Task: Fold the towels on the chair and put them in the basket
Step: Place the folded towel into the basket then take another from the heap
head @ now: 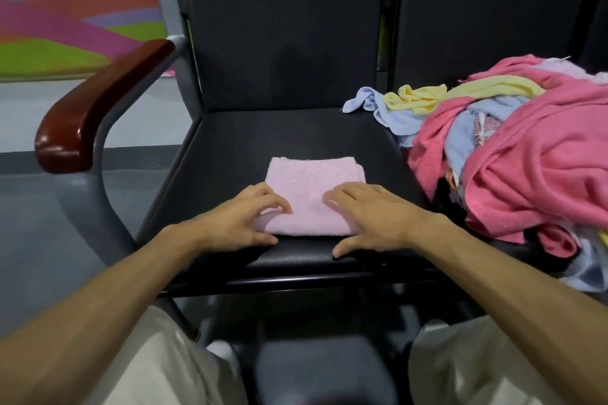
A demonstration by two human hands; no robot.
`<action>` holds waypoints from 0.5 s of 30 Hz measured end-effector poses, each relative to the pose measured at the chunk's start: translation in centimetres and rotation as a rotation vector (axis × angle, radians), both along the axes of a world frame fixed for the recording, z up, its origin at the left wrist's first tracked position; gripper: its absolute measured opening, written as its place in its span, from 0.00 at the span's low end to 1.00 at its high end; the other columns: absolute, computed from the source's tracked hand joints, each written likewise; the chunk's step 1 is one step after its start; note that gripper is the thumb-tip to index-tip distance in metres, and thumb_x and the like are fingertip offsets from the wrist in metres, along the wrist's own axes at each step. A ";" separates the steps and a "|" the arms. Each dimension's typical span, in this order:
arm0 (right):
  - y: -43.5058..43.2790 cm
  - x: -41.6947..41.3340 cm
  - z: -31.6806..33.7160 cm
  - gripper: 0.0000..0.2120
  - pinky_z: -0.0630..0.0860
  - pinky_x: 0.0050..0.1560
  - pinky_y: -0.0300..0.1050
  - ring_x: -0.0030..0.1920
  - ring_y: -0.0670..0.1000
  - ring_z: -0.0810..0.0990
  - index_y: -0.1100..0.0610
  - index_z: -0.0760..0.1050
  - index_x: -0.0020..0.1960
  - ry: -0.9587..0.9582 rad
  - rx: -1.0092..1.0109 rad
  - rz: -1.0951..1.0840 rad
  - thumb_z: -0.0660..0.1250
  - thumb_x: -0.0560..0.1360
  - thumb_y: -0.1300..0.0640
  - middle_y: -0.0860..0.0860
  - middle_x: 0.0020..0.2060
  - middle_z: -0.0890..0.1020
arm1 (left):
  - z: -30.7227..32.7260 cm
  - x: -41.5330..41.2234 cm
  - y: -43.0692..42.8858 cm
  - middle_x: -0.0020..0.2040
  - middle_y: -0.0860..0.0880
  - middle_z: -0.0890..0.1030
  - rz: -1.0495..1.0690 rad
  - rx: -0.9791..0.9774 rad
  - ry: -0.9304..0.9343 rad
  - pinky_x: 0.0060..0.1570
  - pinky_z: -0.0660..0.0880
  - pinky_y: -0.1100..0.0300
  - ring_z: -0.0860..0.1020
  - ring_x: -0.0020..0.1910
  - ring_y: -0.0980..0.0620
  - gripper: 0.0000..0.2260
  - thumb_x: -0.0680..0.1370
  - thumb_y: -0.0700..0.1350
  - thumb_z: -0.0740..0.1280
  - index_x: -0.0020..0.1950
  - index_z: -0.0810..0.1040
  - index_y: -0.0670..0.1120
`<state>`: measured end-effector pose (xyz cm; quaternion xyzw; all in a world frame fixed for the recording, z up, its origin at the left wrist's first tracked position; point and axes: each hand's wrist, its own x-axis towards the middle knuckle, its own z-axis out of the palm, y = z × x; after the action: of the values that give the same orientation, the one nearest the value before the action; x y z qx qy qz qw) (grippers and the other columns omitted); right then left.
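Note:
A folded pale pink towel (307,187) lies flat on the black chair seat (263,135), near its front edge. My left hand (241,219) rests on the towel's near left corner, fingers curled over the edge and thumb on the seat. My right hand (368,217) lies on the near right corner, fingers spread on the cloth, thumb on the seat. On the neighbouring seat to the right sits a heap of unfolded towels (526,158), mostly bright pink, with light blue and yellow ones. No basket is in view.
A brown wooden armrest (98,108) on a grey metal frame borders the seat on the left. The black chair back (283,29) rises behind. My knees in light trousers (158,358) are below the seat's front edge. Grey floor lies left.

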<state>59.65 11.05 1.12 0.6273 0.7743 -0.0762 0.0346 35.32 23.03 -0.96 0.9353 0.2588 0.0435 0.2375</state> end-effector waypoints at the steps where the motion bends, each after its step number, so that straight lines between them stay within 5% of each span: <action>1: 0.3 0.2 -0.2 0.38 0.64 0.68 0.49 0.67 0.51 0.65 0.52 0.63 0.69 0.036 0.067 0.021 0.71 0.68 0.35 0.50 0.66 0.67 | -0.1 0.0 0.3 0.59 0.61 0.67 0.009 0.006 0.002 0.65 0.62 0.65 0.64 0.61 0.63 0.21 0.73 0.50 0.74 0.61 0.69 0.63; 5: 1.1 1.4 -0.3 0.23 0.70 0.55 0.46 0.55 0.49 0.71 0.52 0.72 0.58 0.174 0.047 -0.053 0.75 0.68 0.44 0.46 0.53 0.72 | -0.6 -0.3 1.7 0.60 0.62 0.67 0.046 -0.073 -0.009 0.65 0.64 0.63 0.66 0.63 0.62 0.22 0.72 0.51 0.74 0.63 0.70 0.61; 9: 1.7 2.1 0.1 0.07 0.68 0.45 0.44 0.47 0.51 0.74 0.51 0.74 0.48 0.258 0.106 -0.136 0.70 0.73 0.51 0.45 0.43 0.76 | -0.5 0.9 1.9 0.52 0.59 0.76 0.112 0.059 -0.171 0.56 0.71 0.58 0.74 0.53 0.59 0.14 0.76 0.39 0.67 0.55 0.73 0.58; 15: 1.3 2.4 0.8 0.06 0.72 0.46 0.41 0.46 0.50 0.77 0.50 0.74 0.48 0.490 0.088 -0.253 0.70 0.74 0.53 0.49 0.45 0.80 | 0.0 0.8 1.3 0.47 0.54 0.80 0.254 -0.141 -0.370 0.50 0.75 0.56 0.78 0.47 0.55 0.05 0.78 0.43 0.67 0.51 0.76 0.53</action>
<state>62.04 12.31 1.92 0.6829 0.6776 -0.1957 -0.1905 36.11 24.38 -0.96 0.8523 0.3291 0.2257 0.3382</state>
